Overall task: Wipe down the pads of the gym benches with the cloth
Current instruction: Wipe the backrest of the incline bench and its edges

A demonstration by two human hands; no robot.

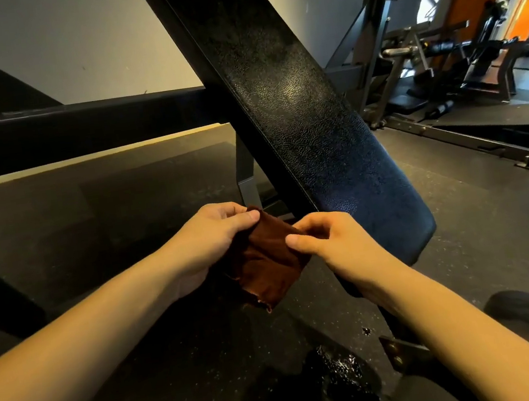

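Near the low end of the slanted black bench pad (306, 120), the brown cloth (268, 263) is held in the air between both grips, just left of the pad and seemingly clear of it. The left grip (214, 237) pinches the cloth's far-left edge between thumb and fingers. The right grip (326, 242) pinches its right edge, thumb on top. I judge this to be folding or squaring up the cloth before a wipe. The next move calls for pressing the cloth flat on the pad's surface and drawing it along the length.

A gym (padded bench (295, 112), weight machines (439, 53), rubber floor (463, 241))
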